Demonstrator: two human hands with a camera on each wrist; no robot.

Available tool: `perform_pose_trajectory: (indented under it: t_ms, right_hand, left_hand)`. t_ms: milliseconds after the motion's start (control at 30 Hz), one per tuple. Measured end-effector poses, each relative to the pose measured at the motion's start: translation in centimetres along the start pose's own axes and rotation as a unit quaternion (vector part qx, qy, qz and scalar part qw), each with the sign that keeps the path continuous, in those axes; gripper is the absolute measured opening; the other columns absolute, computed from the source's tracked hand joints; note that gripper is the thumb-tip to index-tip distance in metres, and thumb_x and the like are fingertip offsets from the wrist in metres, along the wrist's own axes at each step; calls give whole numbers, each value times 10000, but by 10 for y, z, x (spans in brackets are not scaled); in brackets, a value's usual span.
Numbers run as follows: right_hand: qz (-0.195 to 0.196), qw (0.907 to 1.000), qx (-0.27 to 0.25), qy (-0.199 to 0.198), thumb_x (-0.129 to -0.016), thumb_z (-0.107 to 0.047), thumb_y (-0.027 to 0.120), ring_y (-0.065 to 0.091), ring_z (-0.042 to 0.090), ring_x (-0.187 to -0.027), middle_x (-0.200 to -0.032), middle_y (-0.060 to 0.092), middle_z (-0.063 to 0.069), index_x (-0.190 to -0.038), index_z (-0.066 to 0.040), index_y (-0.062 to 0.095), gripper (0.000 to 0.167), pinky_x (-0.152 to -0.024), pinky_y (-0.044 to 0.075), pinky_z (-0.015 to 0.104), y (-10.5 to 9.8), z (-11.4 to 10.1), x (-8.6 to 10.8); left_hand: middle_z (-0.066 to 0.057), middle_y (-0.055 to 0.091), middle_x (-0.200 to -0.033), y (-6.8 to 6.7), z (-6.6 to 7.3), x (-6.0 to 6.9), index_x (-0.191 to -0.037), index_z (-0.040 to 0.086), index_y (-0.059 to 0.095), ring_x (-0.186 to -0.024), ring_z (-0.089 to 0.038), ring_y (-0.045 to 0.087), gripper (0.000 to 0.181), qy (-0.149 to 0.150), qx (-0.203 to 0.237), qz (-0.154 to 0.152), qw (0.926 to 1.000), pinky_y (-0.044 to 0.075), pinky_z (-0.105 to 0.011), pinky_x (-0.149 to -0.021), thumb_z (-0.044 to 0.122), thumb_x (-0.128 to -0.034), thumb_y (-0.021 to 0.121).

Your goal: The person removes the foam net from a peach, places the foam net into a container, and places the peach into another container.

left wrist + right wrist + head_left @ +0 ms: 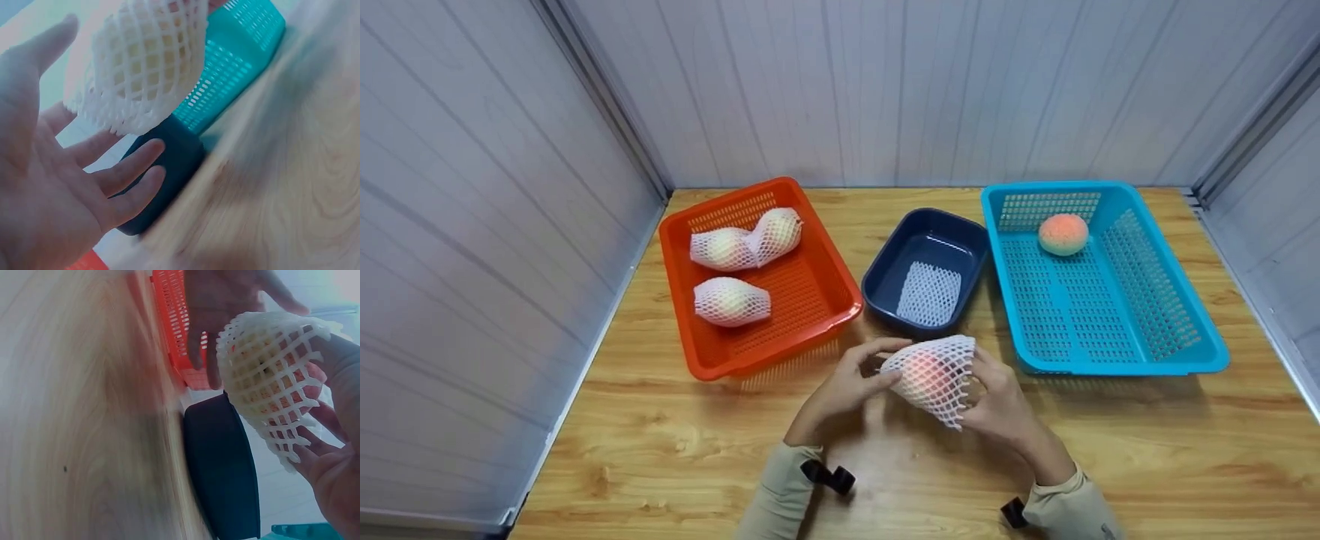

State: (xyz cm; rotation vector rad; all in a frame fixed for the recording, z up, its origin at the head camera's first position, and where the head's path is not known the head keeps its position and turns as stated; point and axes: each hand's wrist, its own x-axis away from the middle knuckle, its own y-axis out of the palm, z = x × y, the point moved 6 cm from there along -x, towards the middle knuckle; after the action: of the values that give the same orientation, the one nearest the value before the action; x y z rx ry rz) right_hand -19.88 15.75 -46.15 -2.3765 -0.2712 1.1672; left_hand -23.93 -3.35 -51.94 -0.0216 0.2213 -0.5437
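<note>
A peach-coloured fruit in a white foam net (pixel 928 375) is held above the table, in front of the dark blue tub. The right hand (pixel 1003 401) grips the net's wide, spread end, with thumb and fingers around it. At the narrow end is the left hand (pixel 851 386), its fingers extended beside the net. In the left wrist view the left hand (pixel 73 163) is spread, fingertips near or touching the net (pixel 143 62). The right wrist view shows the right hand (pixel 337 467) around the netted fruit (pixel 270 377), part of the fruit bare at the net's open side.
An orange-red basket (pixel 840 319) at the left holds several netted fruits (pixel 733 301). The dark blue tub (pixel 877 281) holds a flat white net (pixel 928 294). In the turquoise basket (pixel 1117 369) at the right lies one bare fruit (pixel 1063 234). Walls stand behind and at both sides.
</note>
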Motion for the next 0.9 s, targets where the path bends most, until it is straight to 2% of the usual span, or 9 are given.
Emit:
perform_pose_trajectory:
  t_ms: [133,233,400,533,700,900]
  right_hand:
    - [131,9999,35,-66,-417,72,895,608,370,-944,-1005,647,240,-973,82,661,604,-980,380,183,-7,-16,-7]
    - [217,9997,39,-124,-425,51,898,608,351,-970,-1012,650,232,-980,68,668,601,-975,389,191,-7,-12,-3]
    - [221,9997,47,-82,-455,-1,912,601,380,-1027,-1075,653,224,-1021,30,681,613,-1007,377,216,-5,5,8]
    - [197,9998,-23,-66,-452,42,897,604,391,-975,-1071,631,260,-1013,55,668,606,-982,389,199,-10,-13,-1]
    - [181,9998,-83,40,-467,84,896,603,353,-954,-1066,617,263,-1010,68,661,592,-919,433,191,-19,-32,-9]
    - [198,9997,5,129,-485,119,877,603,282,-915,-1083,604,257,-1047,82,656,605,-797,507,207,-30,-36,-7]
  left_hand:
    - [-97,666,-1141,-4,-4,-1,-1260,-17,615,-984,-280,612,361,-192,640,365,9971,508,-367,-827,52,-909,661]
    - [-113,701,-1032,-3,6,-1,-1148,-68,666,-893,-246,616,277,-315,831,662,9938,506,-297,-766,10,-883,679]
    - [-89,722,-919,1,22,2,-1040,-107,696,-808,-158,615,206,-331,835,1088,9900,492,-250,-709,2,-864,699]
    - [-108,721,-908,2,20,5,-1017,-112,702,-798,-166,616,191,-391,802,1394,9862,496,-238,-695,-22,-848,709]
    - [-167,706,-910,3,20,5,-1007,-127,695,-796,-215,595,196,-422,698,1472,9857,492,-233,-687,-50,-827,716]
    - [-124,714,-882,3,22,1,-993,-104,711,-757,-161,571,199,-474,610,1480,9860,459,-227,-666,-54,-803,737]
